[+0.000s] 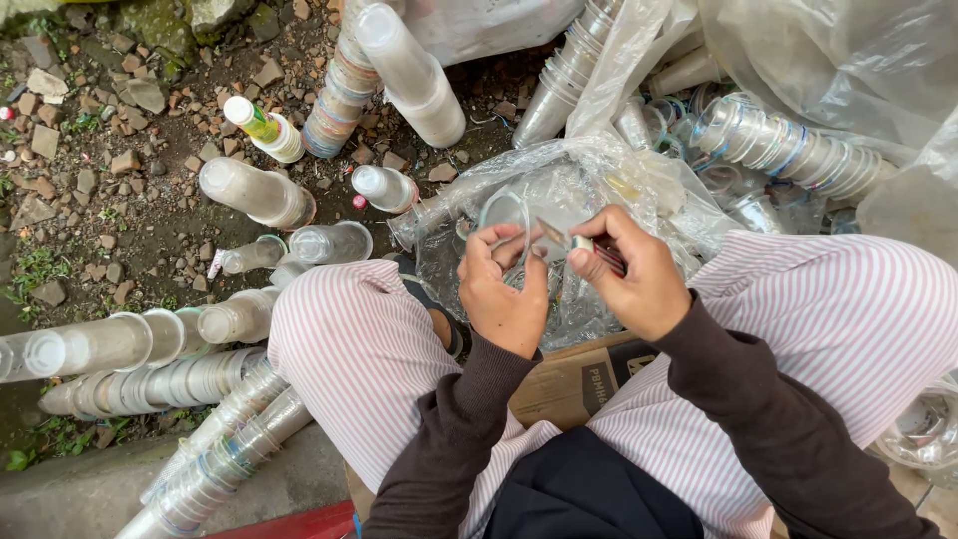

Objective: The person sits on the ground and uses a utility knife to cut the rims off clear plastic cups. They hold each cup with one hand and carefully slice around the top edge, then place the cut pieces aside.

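The left hand (502,289) gripped a clear plastic cup (506,212) by its rim, fingers curled around it, held over a crumpled clear plastic bag (599,180) between the knees of the striped trousers (349,349). The right hand (634,271) pinched a small blade (564,238) against the cup's rim, thumb and forefinger closed on it. The blade sat very near the left fingertips, so a slip off the slick rim could probably have nicked them. Stacks of nested cups (180,384) lay on the stony ground at left, and more stacks (788,150) at far right.
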